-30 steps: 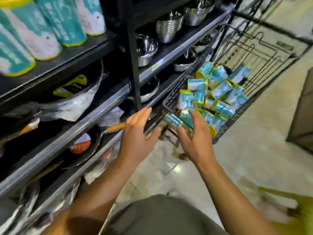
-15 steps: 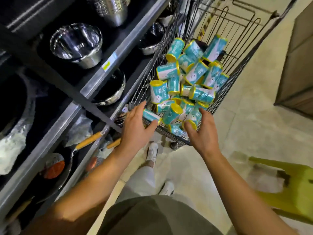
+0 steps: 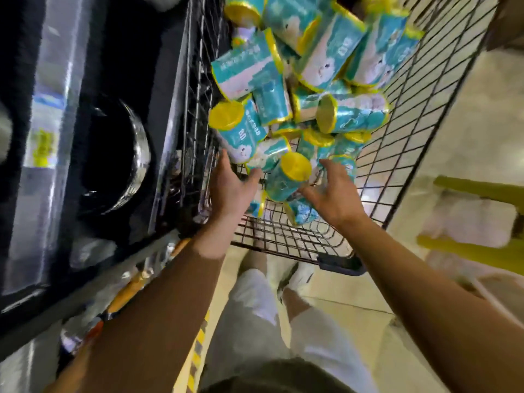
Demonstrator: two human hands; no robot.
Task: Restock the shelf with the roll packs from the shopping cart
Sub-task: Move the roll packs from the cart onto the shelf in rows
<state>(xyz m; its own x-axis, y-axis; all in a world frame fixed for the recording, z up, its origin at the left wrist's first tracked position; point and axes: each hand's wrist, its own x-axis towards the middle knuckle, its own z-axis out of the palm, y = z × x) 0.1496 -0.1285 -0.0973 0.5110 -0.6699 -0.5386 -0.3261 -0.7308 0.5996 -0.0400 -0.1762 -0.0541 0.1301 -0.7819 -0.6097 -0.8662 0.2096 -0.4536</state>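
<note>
A black wire shopping cart (image 3: 402, 154) holds a heap of several teal roll packs with yellow ends. One roll pack (image 3: 285, 178) lies nearest me, its yellow end up, between my two hands. My left hand (image 3: 231, 187) is inside the cart on the pack's left, fingers spread and open, fingertips close to another pack (image 3: 269, 154). On the right side of the near pack my right hand (image 3: 333, 192) reaches in with loosely bent fingers that hold nothing. The image is blurred by motion.
A dark shelf unit (image 3: 85, 137) with steel bowls (image 3: 136, 154) stands left of the cart, touching its side. Pans with orange handles (image 3: 133, 287) lie on the lowest shelf. A yellow-green stool (image 3: 482, 222) stands on the tile floor at right. My legs and white shoes (image 3: 300, 276) are below.
The view has tilted down and closer to the cart. Both hands have moved from the cart's near rim into the basket, either side of the nearest roll pack.
</note>
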